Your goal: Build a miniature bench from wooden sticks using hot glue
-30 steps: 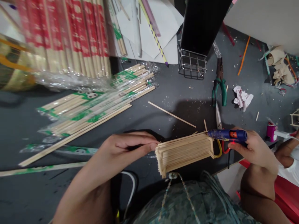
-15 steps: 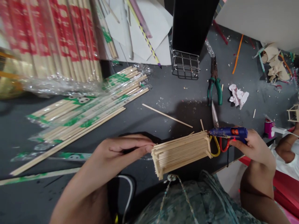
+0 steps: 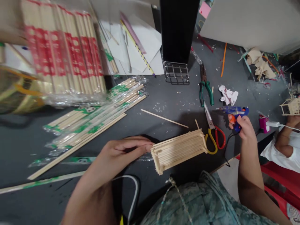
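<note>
Glue gun held clear of stick box, left hand at its corner

Lower centre of frame: stick box (image 3: 179, 150), open side showing, long axis tilted up toward the right. Walls of thin pale sticks laid side by side. A short stick (image 3: 197, 124) pokes out past its upper edge, near the right end.

Left hand (image 3: 127, 153), left of the box: thumb and fingers closed together, tips pinching the box's upper-left corner. Right hand (image 3: 245, 126), right of centre: fingers curled round the handle of a blue glue gun (image 3: 234, 110), one or more at the orange trigger. Nozzle aims left, somewhat blurred; it is apart from the box, up and to the right of it. Dark cord drops below the hand.

Between box and right hand: scissors (image 3: 210, 125), yellow and red loops, blades toward the top of frame. Just above them, green-handled pliers (image 3: 203, 84); to their right, crumpled paper (image 3: 228, 95). Loose stick (image 3: 164, 118) lies slantwise above the box.

Left half: green-printed packets of chopsticks (image 3: 93, 115); red-printed bundle (image 3: 70, 62) at upper left. Upper centre: wire stand (image 3: 177, 73) beneath a black panel (image 3: 179, 31).

Right edge: another person's arm (image 3: 284, 140), near a small stick frame (image 3: 290, 107).
</note>
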Available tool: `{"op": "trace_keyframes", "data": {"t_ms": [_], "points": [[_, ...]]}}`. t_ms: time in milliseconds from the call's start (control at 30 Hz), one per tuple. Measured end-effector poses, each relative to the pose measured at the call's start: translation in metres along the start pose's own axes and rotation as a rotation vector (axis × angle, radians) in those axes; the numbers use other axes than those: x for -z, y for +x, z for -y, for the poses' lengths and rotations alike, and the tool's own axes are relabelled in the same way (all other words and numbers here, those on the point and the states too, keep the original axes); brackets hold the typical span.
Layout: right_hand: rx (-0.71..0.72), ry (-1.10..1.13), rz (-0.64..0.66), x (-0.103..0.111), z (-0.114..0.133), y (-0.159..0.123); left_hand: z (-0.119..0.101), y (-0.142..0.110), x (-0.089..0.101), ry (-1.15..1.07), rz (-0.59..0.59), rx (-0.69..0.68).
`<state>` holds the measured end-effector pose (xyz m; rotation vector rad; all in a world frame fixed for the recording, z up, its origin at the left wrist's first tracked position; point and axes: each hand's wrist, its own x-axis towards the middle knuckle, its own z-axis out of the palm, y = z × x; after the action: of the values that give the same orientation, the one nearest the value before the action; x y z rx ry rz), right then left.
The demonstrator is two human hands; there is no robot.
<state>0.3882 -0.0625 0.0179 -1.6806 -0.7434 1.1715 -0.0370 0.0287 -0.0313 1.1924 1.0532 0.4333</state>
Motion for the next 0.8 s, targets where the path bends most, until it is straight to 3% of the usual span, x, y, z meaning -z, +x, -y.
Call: {"op": "trace_keyframes", "data": {"t_ms": [133,267,333,433,567,667,733,800], "points": [[0.071,0.304,-0.163,0.005,-0.014,0.018,-0.001,0.001,-0.002,0.005,-0.01,0.042],[-0.031,0.251,-0.263,0.005,-0.024,0.032,-0.001,0.002,-0.004,0.03,0.012,0.033],[-0.049,0.071,-0.373,0.004,-0.03,0.037,0.001,0.003,-0.004,0.039,0.013,0.013],[0.007,-0.398,-0.525,0.003,-0.034,0.037,0.004,0.004,-0.005,0.042,0.001,0.0],[-0.002,-1.024,-0.584,-0.003,-0.027,0.02,0.004,0.004,-0.007,0.021,-0.003,0.012],[0.124,-1.179,-0.654,-0.019,-0.017,0.003,0.0,0.003,-0.009,-0.011,0.01,0.015],[0.32,-1.071,-0.527,-0.038,-0.013,-0.006,-0.003,0.002,-0.009,-0.026,0.02,0.007],[0.392,-0.825,-0.198,-0.061,-0.012,-0.012,-0.003,0.002,-0.009,-0.026,0.02,-0.004]]}}
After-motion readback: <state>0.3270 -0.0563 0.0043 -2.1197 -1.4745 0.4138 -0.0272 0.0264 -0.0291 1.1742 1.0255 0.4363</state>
